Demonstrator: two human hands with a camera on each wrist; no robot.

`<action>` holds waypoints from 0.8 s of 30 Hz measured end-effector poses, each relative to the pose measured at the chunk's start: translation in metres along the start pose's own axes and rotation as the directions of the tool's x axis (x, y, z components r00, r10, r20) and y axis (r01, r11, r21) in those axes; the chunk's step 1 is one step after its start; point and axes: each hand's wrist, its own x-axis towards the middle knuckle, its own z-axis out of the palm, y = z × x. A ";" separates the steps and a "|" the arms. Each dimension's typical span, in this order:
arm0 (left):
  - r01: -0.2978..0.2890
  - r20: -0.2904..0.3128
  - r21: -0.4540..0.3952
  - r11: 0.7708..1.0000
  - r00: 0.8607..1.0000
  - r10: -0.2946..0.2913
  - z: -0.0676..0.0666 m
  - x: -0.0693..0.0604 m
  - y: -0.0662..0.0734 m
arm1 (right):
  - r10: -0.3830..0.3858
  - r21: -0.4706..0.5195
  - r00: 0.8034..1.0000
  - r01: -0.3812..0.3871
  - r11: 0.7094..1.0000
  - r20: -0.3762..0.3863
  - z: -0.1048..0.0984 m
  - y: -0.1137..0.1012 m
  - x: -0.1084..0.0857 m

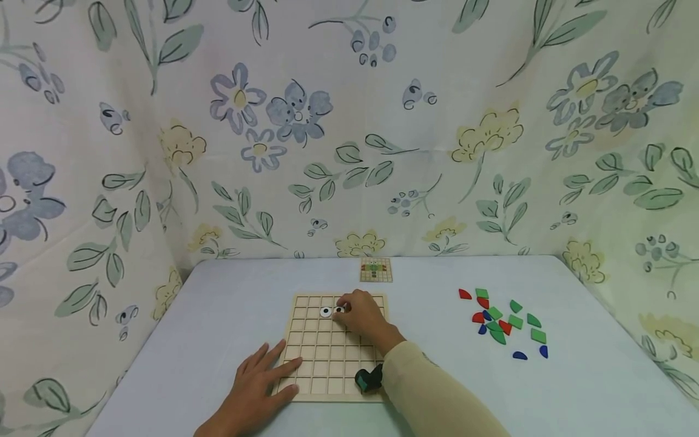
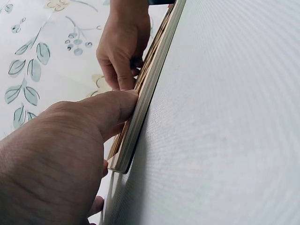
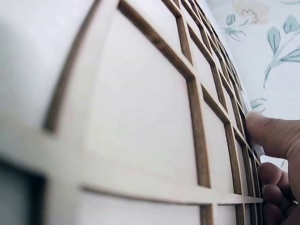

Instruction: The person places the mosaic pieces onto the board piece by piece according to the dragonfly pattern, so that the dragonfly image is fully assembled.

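A wooden grid board [image 1: 320, 368] lies on the table. In one of its upper cells sits a round white eye piece [image 1: 326, 312] with a black centre. Just to the right of it, my right hand [image 1: 364, 317] pinches a second eye piece [image 1: 339, 309] between thumb and fingertips at a cell, partly covering it. My left hand [image 1: 253, 377] rests at the board's lower left, fingers spread, touching the edge. The left wrist view shows the left thumb [image 2: 105, 105] lying on the board's rim. In the right wrist view, the right thumb [image 3: 267, 131] bends over the grid's far side.
A small pattern card [image 1: 376, 270] with a green and red figure lies behind the board. Scattered to the right are several flat pieces, among them green squares [image 1: 538, 335], red quarter-rounds [image 1: 465, 294] and blue half-rounds [image 1: 520, 355]. Floral cloth [image 1: 349, 182] hangs behind the table.
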 end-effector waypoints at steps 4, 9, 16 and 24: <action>-0.001 -0.003 0.008 1.000 1.000 0.001 -0.002 0.000 0.000 | 0.004 -0.012 1.000 -0.004 1.000 0.000 0.002 -0.001 0.001; -0.002 -0.016 0.004 1.000 1.000 0.002 -0.001 -0.002 -0.002 | -0.004 0.029 1.000 0.004 1.000 0.010 -0.002 -0.005 0.000; -0.035 -0.048 -0.006 0.999 0.998 0.035 0.002 -0.003 -0.003 | -0.016 0.148 1.000 0.014 0.989 0.018 -0.027 -0.009 -0.004; -0.023 -0.025 -0.012 1.000 0.999 0.022 0.001 -0.002 -0.001 | -0.085 0.158 0.991 0.100 0.982 -0.103 -0.076 -0.014 -0.020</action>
